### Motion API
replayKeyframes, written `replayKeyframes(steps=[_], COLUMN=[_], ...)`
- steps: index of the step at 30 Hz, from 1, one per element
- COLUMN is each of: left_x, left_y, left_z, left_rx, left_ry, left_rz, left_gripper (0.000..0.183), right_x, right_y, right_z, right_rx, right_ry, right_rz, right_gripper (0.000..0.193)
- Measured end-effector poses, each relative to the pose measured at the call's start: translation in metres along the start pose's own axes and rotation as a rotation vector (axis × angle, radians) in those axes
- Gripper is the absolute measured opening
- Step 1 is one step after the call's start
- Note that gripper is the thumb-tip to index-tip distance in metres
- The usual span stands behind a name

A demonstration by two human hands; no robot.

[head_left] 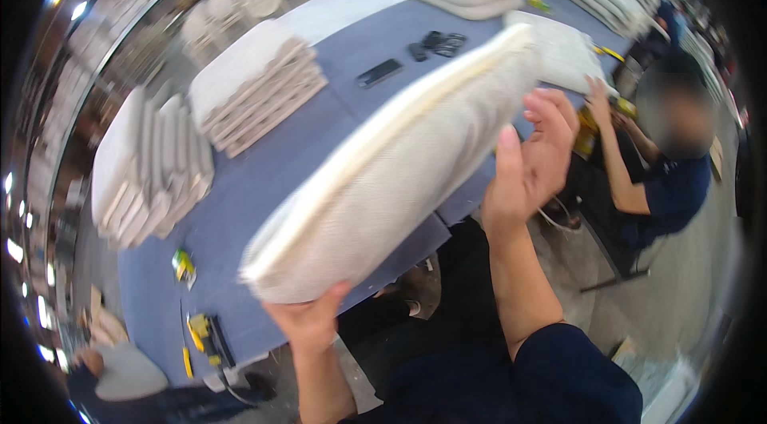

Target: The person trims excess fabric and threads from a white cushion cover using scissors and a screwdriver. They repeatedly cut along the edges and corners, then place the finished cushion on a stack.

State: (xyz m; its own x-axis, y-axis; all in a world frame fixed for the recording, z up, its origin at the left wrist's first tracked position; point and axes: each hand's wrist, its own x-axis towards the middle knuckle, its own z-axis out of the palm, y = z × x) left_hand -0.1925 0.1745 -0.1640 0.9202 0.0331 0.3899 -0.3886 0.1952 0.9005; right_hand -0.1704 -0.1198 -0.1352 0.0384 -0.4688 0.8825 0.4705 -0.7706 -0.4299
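A thick off-white upholstered seat cushion (399, 168) is held up tilted in front of me, with a pale yellowish band along its upper edge. My left hand (307, 316) grips its lower left end; some of the fingers are hidden behind the fabric. Beside the cushion's right end is my right hand (535, 156), fingers curved and apart, with nothing visible in it. Whether its thumb touches the fabric I cannot tell.
A blue-covered table (248, 184) carries stacked pads (260, 88), folded pads (152, 168), a phone (379, 72), a yellow-black staple gun (209, 340) and a yellow-handled tool (187, 360). A co-worker (663, 176) handles another pad (559, 48) at right; another person's hand (90, 360) is at lower left.
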Motion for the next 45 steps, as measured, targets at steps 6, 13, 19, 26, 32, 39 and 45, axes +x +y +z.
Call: replayKeyframes(steps=[6,13,19,26,32,39,45], left_x=[0.062,0.088,0.093,0.077,0.049,-0.018,-0.038], left_y=[-0.008,0.032,0.037,0.05,0.006,-0.123,-0.156], left_z=[-0.139,-0.154,-0.119,-0.099,-0.162,-0.266,-0.19], left_rx=[0.02,0.159,0.119,-0.039,-0.268,-0.157,-0.487], left_ry=[-0.005,0.091,0.4,0.597,0.563,0.101,0.114], left_rz=[0.234,0.111,0.115,-0.003,-0.034,-0.095,-0.385], left_gripper=[0.086,0.072,0.064,0.065,0.064,0.058,0.052], right_x=[-0.013,-0.031,-0.047,-0.105,-0.114,-0.154,-0.151], right_y=[0.052,0.013,0.023,0.039,0.03,0.044,0.045], right_z=[-0.049,0.013,0.011,-0.03,-0.059,-0.06,-0.079], right_rx=[0.495,0.523,0.723,0.619,0.771,0.622,0.606], right_ry=[-0.226,-0.496,-0.311,-0.47,-0.578,-0.554,-0.539], right_rz=[0.76,0.752,0.815,0.917,1.038,0.761,0.664], right_gripper=[0.09,0.1,0.115,0.11,0.097,0.064,0.055])
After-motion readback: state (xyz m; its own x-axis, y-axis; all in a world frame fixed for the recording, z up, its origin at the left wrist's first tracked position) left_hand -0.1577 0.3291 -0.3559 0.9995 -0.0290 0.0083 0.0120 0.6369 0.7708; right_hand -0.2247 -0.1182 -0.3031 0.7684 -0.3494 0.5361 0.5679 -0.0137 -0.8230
